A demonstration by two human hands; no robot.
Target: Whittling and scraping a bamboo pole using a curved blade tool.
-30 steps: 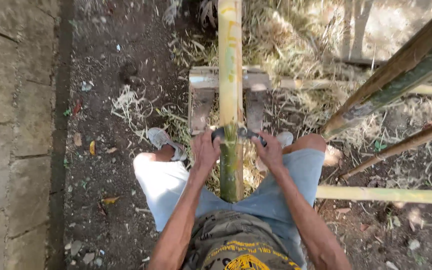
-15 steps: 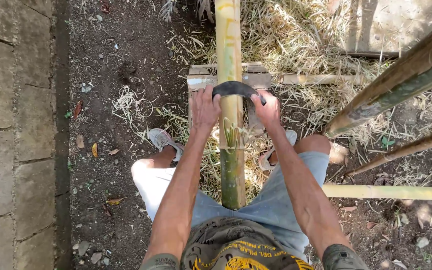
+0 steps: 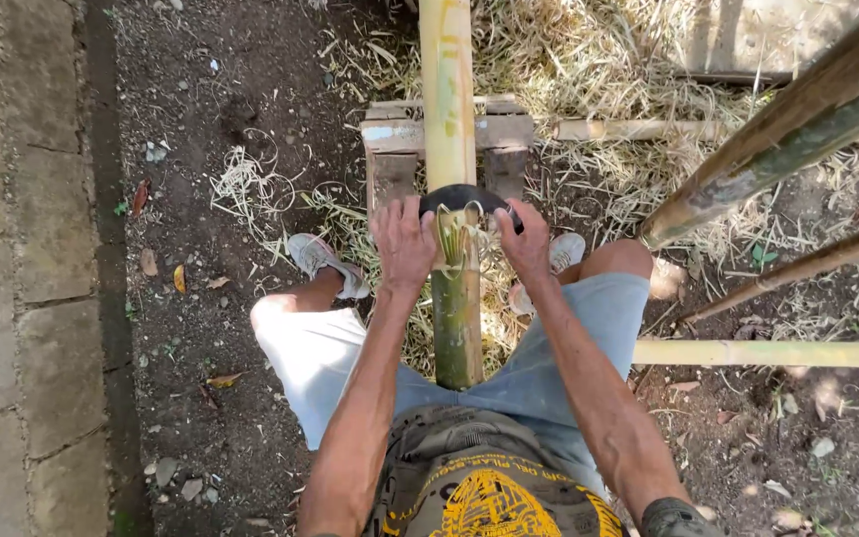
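The person sits astride a bamboo pole that runs straight away from them between their knees, its near end green and its far part pale yellow. The pole rests on a low wooden stand set on the ground ahead.

Both hands hold a curved dark blade laid crosswise over the top of the pole, just on the near side of the stand. The left hand has its grip shut around the blade's left end, fingers curled down over it. The right hand grips the right end the same way, fingers wrapped tight. Between the two hands, thin green shavings curl up from the pole's skin right under the blade.

The left foot, in a grey shoe, is planted on the dirt to the left of the pole. The right shoe shows just beyond the right knee, partly hidden by the wrist.

A tangle of pale shaved strips lies on the dirt left of the stand. Dry straw covers the ground on the far side. Several other poles slant across the right edge, and one lies flat beside the right thigh. Stone paving runs along the left edge.
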